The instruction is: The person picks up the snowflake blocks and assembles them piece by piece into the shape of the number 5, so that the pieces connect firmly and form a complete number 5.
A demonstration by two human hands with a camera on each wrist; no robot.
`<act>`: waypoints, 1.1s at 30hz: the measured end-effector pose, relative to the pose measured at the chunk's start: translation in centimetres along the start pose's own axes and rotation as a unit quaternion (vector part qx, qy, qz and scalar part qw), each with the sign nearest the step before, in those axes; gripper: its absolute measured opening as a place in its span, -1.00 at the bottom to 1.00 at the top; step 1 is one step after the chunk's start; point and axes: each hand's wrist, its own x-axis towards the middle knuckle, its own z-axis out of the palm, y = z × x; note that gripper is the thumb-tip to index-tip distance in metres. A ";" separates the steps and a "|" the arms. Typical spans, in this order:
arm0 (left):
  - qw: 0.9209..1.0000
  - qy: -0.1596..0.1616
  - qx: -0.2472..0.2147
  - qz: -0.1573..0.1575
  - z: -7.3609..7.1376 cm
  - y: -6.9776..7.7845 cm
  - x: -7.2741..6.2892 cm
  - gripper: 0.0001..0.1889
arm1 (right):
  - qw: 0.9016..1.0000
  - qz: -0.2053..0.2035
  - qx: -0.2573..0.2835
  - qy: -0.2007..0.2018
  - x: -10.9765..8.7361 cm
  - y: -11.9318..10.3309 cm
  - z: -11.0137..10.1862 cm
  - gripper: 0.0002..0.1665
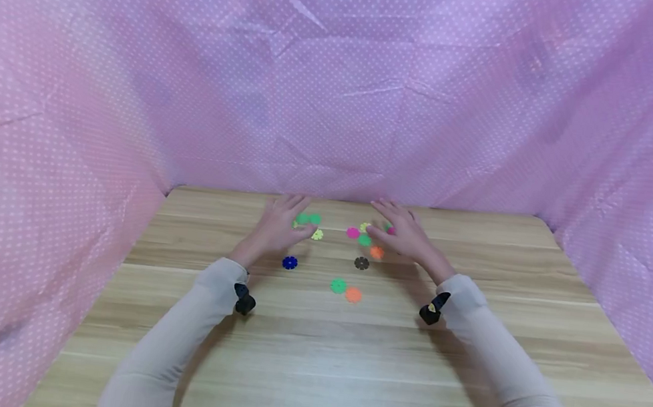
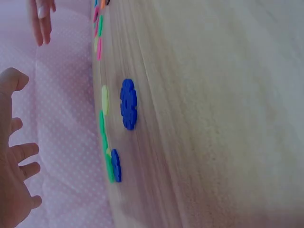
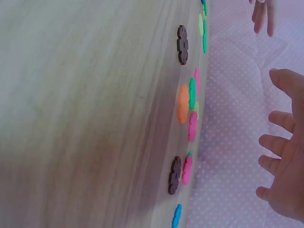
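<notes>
My left hand point(image 1: 280, 225) hovers over the far part of the table, fingers spread, holding nothing. Opposite it, my right hand point(image 1: 407, 236) is raised with fingers apart and also holds nothing. Notched flat plastic discs lie below and between them. Nearest the left hand are green discs point(image 1: 315, 219), a pale yellow disc point(image 1: 317, 235) and a blue disc point(image 1: 290, 262). Close to the right hand lie a pink disc point(image 1: 353, 233), an orange disc point(image 1: 377, 252) and a brown disc point(image 1: 361, 263). In the right wrist view, a second brown disc point(image 3: 175, 175) shows under that hand.
A green disc point(image 1: 338, 286) and an orange disc point(image 1: 353, 295) lie side by side nearer the middle of the wooden table point(image 1: 308, 362). Pink dotted cloth point(image 1: 337, 111) hangs behind the far edge and along both sides. Each wrist wears a small black camera point(image 1: 245, 302).
</notes>
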 end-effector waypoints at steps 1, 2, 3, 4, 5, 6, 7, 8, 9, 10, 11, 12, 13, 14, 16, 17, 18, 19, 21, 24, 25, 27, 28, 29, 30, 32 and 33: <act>1.000 -0.001 0.000 0.006 0.0 0.1 0.0 -0.20 | 1.000 -0.002 0.002 0.002 -0.1 -0.1 -0.1 -0.15; 1.000 0.000 0.001 0.013 0.1 0.3 -0.1 -0.20 | 1.000 -0.005 0.001 0.003 -0.1 -0.1 -0.1 -0.15; 1.000 0.001 0.003 0.021 0.1 0.5 -0.1 -0.20 | 1.000 -0.006 0.000 0.005 -0.2 -0.1 -0.2 -0.16; 1.000 0.002 0.003 0.028 0.1 0.7 -0.1 -0.19 | 1.000 -0.007 0.000 0.006 -0.2 -0.1 -0.2 -0.16; 0.999 0.003 0.003 0.034 0.1 0.9 -0.1 -0.20 | 1.000 -0.008 0.000 0.009 -0.2 -0.1 -0.2 -0.16; 0.999 0.005 0.007 0.040 0.2 1.0 -0.1 -0.20 | 1.000 -0.011 0.002 0.012 -0.3 -0.2 -0.3 -0.17; 0.999 0.006 0.007 0.045 0.3 1.2 -0.2 -0.20 | 1.000 -0.014 0.003 0.015 -0.4 -0.2 -0.3 -0.18; 0.999 0.006 0.009 0.052 0.3 1.4 -0.2 -0.20 | 1.000 -0.017 0.002 0.019 -0.5 -0.2 -0.3 -0.18; 0.998 0.002 0.006 0.057 0.4 1.6 -0.2 -0.20 | 1.000 -0.020 0.003 0.022 -0.6 -0.3 -0.3 -0.19; 0.998 -0.001 0.005 0.063 0.5 1.8 -0.3 -0.20 | 0.999 -0.024 0.005 0.023 -0.8 -0.4 -0.3 -0.20; 0.998 -0.006 0.003 0.070 0.7 2.0 -0.3 -0.20 | 0.999 -0.029 0.008 0.024 -1.0 -0.5 -0.3 -0.21; 0.997 -0.011 0.004 0.076 0.8 2.3 -0.4 -0.20 | 0.999 -0.035 0.011 0.024 -1.3 -0.5 -0.3 -0.21; 0.996 -0.017 0.005 0.084 0.9 2.5 -0.5 -0.20 | 0.999 -0.041 0.013 0.024 -1.5 -0.5 -0.3 -0.23; 0.995 -0.023 0.009 0.092 1.0 2.8 -0.6 -0.20 | 0.998 -0.047 0.017 0.023 -1.8 -0.6 -0.3 -0.24; 0.993 -0.033 0.009 0.111 1.2 3.2 -0.7 -0.21 | 0.998 -0.063 0.018 0.021 -2.2 -0.8 -0.1 -0.27; 0.992 -0.039 0.007 0.121 1.3 3.4 -0.8 -0.22 | 0.997 -0.075 0.018 0.020 -2.4 -0.8 0.0 -0.29; 0.990 -0.046 0.007 0.130 1.4 3.6 -0.9 -0.23 | 0.996 -0.087 0.017 0.021 -2.6 -0.9 0.2 -0.32; 0.989 -0.054 0.007 0.139 1.5 3.7 -1.0 -0.24 | 0.995 -0.101 0.013 0.022 -2.8 -0.9 0.4 -0.34; 0.986 -0.074 0.001 0.150 1.7 3.9 -1.2 -0.26 | 0.992 -0.127 0.009 0.019 -3.2 -1.0 0.9 -0.39; 0.983 -0.100 0.011 0.155 2.1 3.9 -1.5 -0.31 | 0.988 -0.154 0.014 0.003 -3.6 -1.3 1.6 -0.42; 0.982 -0.106 0.015 0.158 2.3 3.9 -1.5 -0.34 | 0.987 -0.161 0.013 -0.006 -3.7 -1.4 1.9 -0.43; 0.979 -0.115 0.013 0.165 2.6 3.9 -1.6 -0.40 | 0.985 -0.168 0.012 -0.028 -3.9 -1.6 2.3 -0.45; 0.978 -0.120 0.012 0.168 2.7 3.9 -1.6 -0.43 | 0.985 -0.169 0.010 -0.040 -4.0 -1.7 2.5 -0.45; 0.977 -0.124 0.006 0.173 2.8 3.9 -1.6 -0.46 | 0.984 -0.170 0.005 -0.052 -4.0 -1.8 2.7 -0.46; 0.976 -0.129 -0.001 0.177 2.9 3.9 -1.6 -0.49 | 0.984 -0.167 0.000 -0.064 -4.1 -1.9 2.8 -0.47; 0.974 -0.141 -0.020 0.177 3.0 4.0 -1.7 -0.52 | 0.984 -0.157 -0.011 -0.085 -4.3 -2.2 3.0 -0.49; 0.973 -0.148 -0.026 0.177 3.0 4.1 -1.7 -0.53 | 0.984 -0.153 -0.015 -0.092 -4.3 -2.3 3.1 -0.49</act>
